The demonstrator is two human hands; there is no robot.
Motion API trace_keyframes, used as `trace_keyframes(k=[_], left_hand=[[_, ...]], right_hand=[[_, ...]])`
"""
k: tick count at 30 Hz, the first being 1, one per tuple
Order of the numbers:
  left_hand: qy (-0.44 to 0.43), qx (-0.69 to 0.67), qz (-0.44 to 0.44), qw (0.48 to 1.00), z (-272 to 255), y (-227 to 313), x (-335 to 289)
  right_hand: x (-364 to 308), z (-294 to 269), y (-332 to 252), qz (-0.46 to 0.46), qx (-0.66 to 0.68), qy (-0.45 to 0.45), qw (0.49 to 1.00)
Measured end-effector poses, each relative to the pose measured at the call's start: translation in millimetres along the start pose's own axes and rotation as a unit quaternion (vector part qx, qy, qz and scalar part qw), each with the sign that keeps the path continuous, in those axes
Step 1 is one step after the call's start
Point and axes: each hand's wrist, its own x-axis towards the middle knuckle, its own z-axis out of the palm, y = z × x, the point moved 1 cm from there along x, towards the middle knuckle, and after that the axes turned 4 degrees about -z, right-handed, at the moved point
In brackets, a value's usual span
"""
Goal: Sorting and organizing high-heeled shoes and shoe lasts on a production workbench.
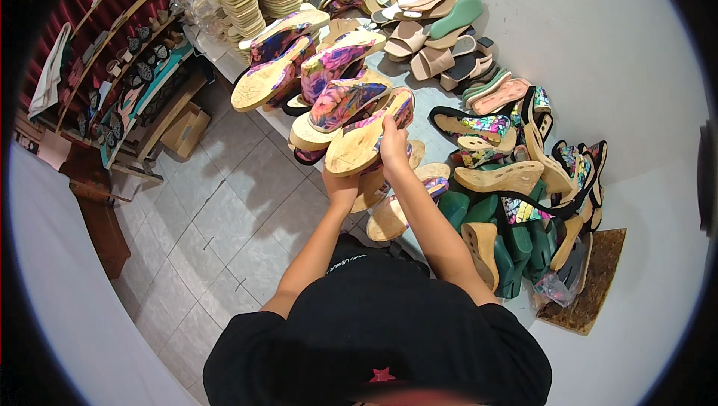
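Both my hands are on a wedge sandal with a pale wooden sole and purple floral fabric, tilted with its sole up. My right hand is closed around its right side. My left hand grips it from below, the fingers partly hidden behind the sole. Just beyond, floral wedge sandals stand in a row along the table's left edge. Closer to me, another wooden-soled sandal lies at the edge, beside my right forearm.
Stacks of flat sole pieces rise at the far end of the table. Along the wall lie beige slides, multicoloured wedge sandals and green shoe lasts. A brown board sits near right. Shelves with shoes stand left across the tiled floor.
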Motion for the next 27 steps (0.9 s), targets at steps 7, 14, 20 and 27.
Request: trace_keyframes(k=[7, 14, 20, 27], left_hand=[[-0.004, 0.03, 0.009, 1.0, -3, 1, 2], [-0.071, 0.155, 0.015, 0.985, -4, -38, -2], [-0.084, 0.106, -0.018, 0.991, -1, -33, -2], [-0.071, 0.031, -0.051, 0.996, -2, -4, -1]], right_hand=[[-23, -3, -15, 0.055, 0.058, -0.043, 0.996], [-39, 7, -18, 0.044, -0.108, 0.002, 0.993], [-48, 11, -22, 0.063, -0.078, 0.102, 0.99], [-44, 12, -14, 0.053, -0.053, 0.112, 0.991]])
